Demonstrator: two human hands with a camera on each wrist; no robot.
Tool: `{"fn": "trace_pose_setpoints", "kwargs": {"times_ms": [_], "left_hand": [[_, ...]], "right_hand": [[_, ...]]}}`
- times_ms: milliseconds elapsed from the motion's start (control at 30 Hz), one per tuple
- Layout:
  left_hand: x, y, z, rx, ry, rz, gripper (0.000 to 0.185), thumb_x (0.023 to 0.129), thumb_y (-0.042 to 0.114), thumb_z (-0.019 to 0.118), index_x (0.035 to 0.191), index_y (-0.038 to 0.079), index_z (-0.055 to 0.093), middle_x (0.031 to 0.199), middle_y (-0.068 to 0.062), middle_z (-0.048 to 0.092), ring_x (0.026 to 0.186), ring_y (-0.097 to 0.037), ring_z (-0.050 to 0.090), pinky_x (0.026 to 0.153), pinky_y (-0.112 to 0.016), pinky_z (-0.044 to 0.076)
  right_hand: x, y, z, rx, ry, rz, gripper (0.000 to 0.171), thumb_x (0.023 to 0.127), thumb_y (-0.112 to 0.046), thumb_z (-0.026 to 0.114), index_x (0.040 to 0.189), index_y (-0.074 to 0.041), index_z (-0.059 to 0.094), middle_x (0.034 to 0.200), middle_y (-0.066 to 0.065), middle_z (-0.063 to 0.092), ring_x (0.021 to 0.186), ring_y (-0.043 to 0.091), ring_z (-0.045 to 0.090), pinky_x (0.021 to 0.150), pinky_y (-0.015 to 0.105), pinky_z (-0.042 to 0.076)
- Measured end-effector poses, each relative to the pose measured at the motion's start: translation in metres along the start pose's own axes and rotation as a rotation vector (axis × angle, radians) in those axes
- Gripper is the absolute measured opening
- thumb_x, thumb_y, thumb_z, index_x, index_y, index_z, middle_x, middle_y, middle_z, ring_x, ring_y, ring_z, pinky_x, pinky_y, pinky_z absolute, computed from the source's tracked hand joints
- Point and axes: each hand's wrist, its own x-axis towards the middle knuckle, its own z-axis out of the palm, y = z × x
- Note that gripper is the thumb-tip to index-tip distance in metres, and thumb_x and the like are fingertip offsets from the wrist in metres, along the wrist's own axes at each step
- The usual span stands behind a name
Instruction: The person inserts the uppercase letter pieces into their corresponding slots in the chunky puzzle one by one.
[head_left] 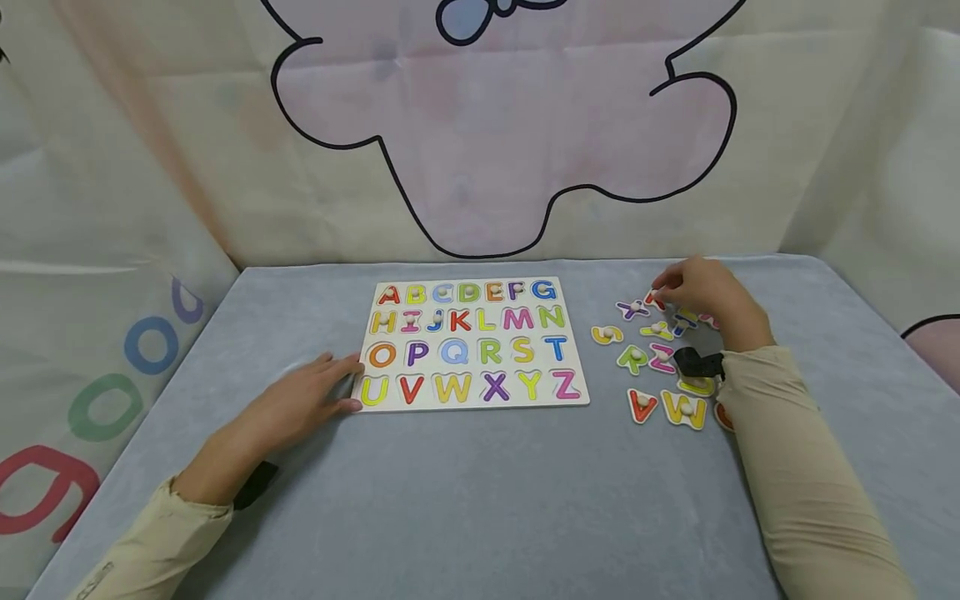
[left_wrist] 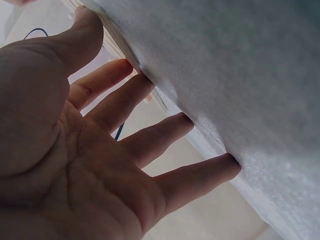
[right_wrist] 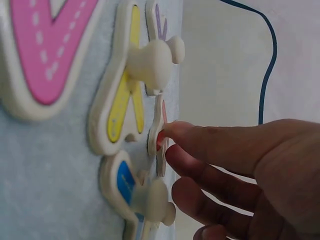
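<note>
A white alphabet puzzle board (head_left: 465,408) lies flat on the table. Its top row and the first part of the second row hold knobbed letter pieces. My left hand (head_left: 300,404) touches the board's left edge; in the left wrist view its fingers (left_wrist: 175,185) stretch out, with tips at the cloth. Over at the right, my right hand (head_left: 701,292) pinches a red letter piece (head_left: 654,300) between thumb and fingers, low among the loose letters. The fingertips hide its knob. In the right wrist view, a yellow letter piece (right_wrist: 120,110) and a blue one (right_wrist: 125,182) lie close by.
Several loose letters surround the right hand, among them a purple X (head_left: 633,310), a red V (head_left: 642,407) and a yellow W (head_left: 684,410). The right forearm partly covers an orange-red piece (head_left: 723,417). Grey-blue cloth (head_left: 480,500) covers the table, and a printed curtain (head_left: 480,167) hangs behind.
</note>
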Motion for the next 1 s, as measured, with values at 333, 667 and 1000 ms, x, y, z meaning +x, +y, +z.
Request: {"fn": "trace_pose_setpoints", "kwargs": {"times_ms": [333, 667, 1000], "left_hand": [[0.000, -0.001, 0.000, -0.007, 0.002, 0.007, 0.056, 0.091, 0.032, 0.071, 0.141, 0.013, 0.053, 0.151, -0.019, 0.048, 0.139, -0.052, 0.040, 0.106, -0.066, 0.039], [0.000, -0.001, -0.001, -0.002, 0.003, 0.011, 0.054, 0.091, 0.032, 0.071, 0.139, 0.014, 0.054, 0.152, -0.018, 0.047, 0.138, -0.052, 0.040, 0.106, -0.066, 0.038], [0.000, -0.001, -0.002, -0.009, 0.003, 0.011, 0.053, 0.092, 0.031, 0.071, 0.139, 0.014, 0.054, 0.152, -0.018, 0.047, 0.139, -0.052, 0.039, 0.106, -0.066, 0.038]], "right_hand": [[0.002, 0.001, 0.000, -0.025, -0.002, 0.032, 0.033, 0.095, -0.025, 0.065, 0.114, 0.001, 0.070, 0.103, 0.021, 0.071, 0.088, 0.032, 0.059, 0.072, 0.043, 0.049], [-0.001, 0.005, -0.003, 0.009, -0.011, 0.041, 0.031, 0.098, -0.023, 0.062, 0.119, -0.002, 0.068, 0.104, 0.019, 0.069, 0.086, 0.030, 0.057, 0.062, 0.038, 0.048], [0.002, 0.020, -0.001, 0.092, -0.021, 0.011, 0.036, 0.098, -0.029, 0.064, 0.125, -0.006, 0.068, 0.122, 0.023, 0.065, 0.101, 0.033, 0.056, 0.072, 0.034, 0.047]]}}
